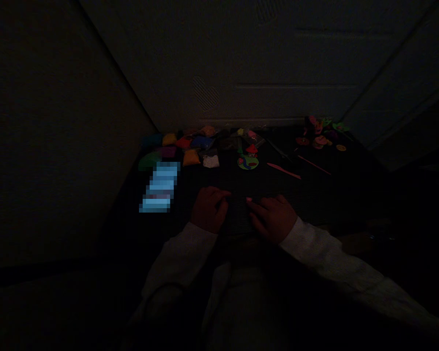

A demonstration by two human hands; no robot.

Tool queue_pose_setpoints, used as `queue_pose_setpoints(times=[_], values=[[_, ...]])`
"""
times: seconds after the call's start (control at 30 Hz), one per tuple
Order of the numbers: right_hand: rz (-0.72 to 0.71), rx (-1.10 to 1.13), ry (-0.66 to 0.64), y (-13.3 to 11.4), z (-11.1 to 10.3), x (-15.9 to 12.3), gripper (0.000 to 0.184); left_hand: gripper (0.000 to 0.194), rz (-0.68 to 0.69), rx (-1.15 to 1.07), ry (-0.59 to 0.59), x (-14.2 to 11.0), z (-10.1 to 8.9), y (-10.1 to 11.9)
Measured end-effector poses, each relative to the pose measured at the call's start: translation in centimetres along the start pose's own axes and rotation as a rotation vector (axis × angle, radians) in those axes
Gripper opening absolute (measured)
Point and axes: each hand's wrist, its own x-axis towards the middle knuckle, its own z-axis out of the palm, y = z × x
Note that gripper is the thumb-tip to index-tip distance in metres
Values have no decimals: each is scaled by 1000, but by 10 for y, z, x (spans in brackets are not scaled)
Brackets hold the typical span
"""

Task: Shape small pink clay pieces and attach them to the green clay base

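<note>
The scene is very dark. My left hand (209,209) rests on the dark table (237,187), its index finger stretched out to the right and the thumb apart from it. Facing it, my right hand (276,218) lies low on the table with fingers pointing left and thumb apart. A small pink piece (249,200), perhaps modelling clay, sits at the right fingertips; whether it is pressed or just touched is hard to see. Beyond the hands lies a round green disc (248,163) with coloured shapes and a small red-topped figure (252,150) at its back edge.
A phone-like lit screen (160,187), pixelated, lies left of my hands. Several bags of coloured clay (191,157) line the back left. A pink modelling knife (284,170) and a thin pink stick (314,165) lie right. Small colourful figures (319,141) stand back right, by the wall (256,105).
</note>
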Motion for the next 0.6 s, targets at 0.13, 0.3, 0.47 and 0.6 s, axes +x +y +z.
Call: queue_pose_setpoints(times=[0.13,0.3,0.47,0.6], values=[[-7,3,-12,-1,-1,1,38,22,0,-4,4,0,0,0],[6,-7,-22,-1,-1,2,38,21,2,5,-1,-1,-1,-1],[15,-6,-17,0,0,0,39,22,-1,-5,6,-1,0,-1],[15,4,-5,0,0,-2,40,22,-13,0,-8,0,-1,0]])
